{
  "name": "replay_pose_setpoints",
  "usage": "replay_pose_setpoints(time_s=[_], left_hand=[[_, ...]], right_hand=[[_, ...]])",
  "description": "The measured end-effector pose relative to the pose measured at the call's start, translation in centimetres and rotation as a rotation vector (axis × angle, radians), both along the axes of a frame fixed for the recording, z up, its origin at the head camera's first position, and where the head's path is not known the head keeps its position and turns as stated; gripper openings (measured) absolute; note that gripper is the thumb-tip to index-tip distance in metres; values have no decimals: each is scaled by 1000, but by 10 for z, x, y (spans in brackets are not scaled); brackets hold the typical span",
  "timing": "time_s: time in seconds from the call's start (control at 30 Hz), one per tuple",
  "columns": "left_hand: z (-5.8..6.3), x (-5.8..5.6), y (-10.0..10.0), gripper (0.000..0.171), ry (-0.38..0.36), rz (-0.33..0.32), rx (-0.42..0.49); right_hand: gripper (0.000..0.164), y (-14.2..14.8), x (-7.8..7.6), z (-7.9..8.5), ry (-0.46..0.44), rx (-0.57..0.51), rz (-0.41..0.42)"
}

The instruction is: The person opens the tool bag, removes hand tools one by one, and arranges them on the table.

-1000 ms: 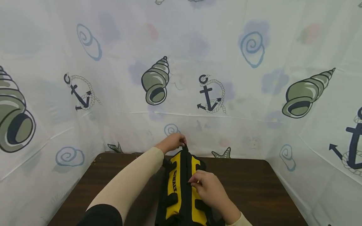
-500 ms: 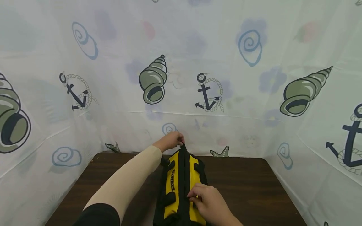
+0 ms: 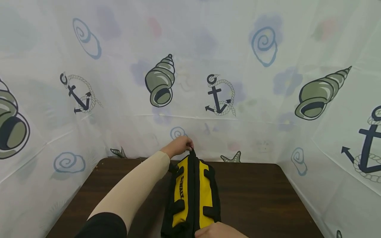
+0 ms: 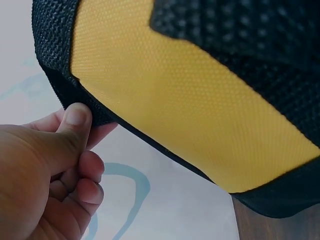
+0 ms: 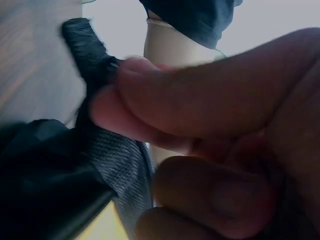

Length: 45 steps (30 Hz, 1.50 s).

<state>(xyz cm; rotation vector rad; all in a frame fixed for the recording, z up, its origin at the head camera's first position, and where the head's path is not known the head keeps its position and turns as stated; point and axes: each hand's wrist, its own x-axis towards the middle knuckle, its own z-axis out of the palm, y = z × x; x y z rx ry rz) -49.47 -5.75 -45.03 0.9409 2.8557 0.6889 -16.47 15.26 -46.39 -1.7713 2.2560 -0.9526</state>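
A yellow and black tool bag (image 3: 206,193) lies lengthwise in front of me, its dark zipper (image 3: 193,188) running down the middle of the top. At the far end my left hand (image 3: 179,146) pinches the black fabric end tab (image 4: 75,97) between thumb and fingers, pulling it up. My right hand (image 3: 219,231) is at the near end, partly cut off by the head view's lower edge. In the right wrist view its thumb and forefinger pinch together at the zipper; the zipper pull is hidden between them. A black tab (image 5: 82,45) sticks out just past those fingertips.
The bag rests on a dark brown wooden table (image 3: 253,195). A white curtain (image 3: 190,43) printed with shells and anchors hangs behind the table and along both sides. Black loop handles (image 3: 178,206) lie against the bag's sides.
My right hand has slid along the zipper from the middle of the bag to its near end. My left hand keeps its hold on the far tab.
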Motion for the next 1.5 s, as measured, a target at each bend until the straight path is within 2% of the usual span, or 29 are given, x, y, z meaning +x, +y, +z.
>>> replay_pose_setpoints(time_s=[0.07, 0.17, 0.27, 0.33, 0.43, 0.57, 0.63, 0.73, 0.93, 1.0, 1.07, 1.17, 1.23, 1.3, 1.5], left_hand=[[0, -2, -1, 10, 7, 4, 4], [0, -2, -2, 9, 1, 7, 19], [0, -1, -3, 8, -20, 1, 29], [0, 1, -5, 7, -40, -7, 36], [0, 4, -9, 8, -63, -16, 43], [1, 11, -17, 18, -40, -48, 41], [2, 21, -22, 27, -25, -68, 38], [3, 43, -31, 37, 6, -91, 35], [11, 104, -45, 34, 63, -153, 38], [14, 126, -47, 32, 37, -183, 39], [16, 147, -49, 31, -21, -207, 38], [17, 172, -50, 34, -111, -243, 45], [16, 183, -50, 37, -154, -251, 59], [14, 189, -49, 37, -170, -240, 74], [10, 198, -52, 33, -178, -178, 100]], right_hand=[[38, -1, 0, 3, 11, 29, 37], [37, -2, -1, 7, 1, 59, 25], [37, -4, -3, 7, 32, 70, 50], [35, -6, -4, 7, 19, 94, 52], [26, -7, -8, 6, -47, 147, 22], [14, -4, -15, 5, -213, 200, -81], [15, -1, -21, 5, -303, 189, -127], [16, 5, -29, 5, -420, 138, -199], [23, 15, -45, 8, -421, 113, -410], [23, 17, -51, 9, -407, 114, -461], [22, 18, -57, 12, -383, 111, -495], [22, 20, -66, 16, -348, 105, -529], [22, 21, -71, 18, -318, 98, -552], [22, 22, -76, 20, -290, 93, -574], [30, 21, -90, 25, -250, 110, -621]])
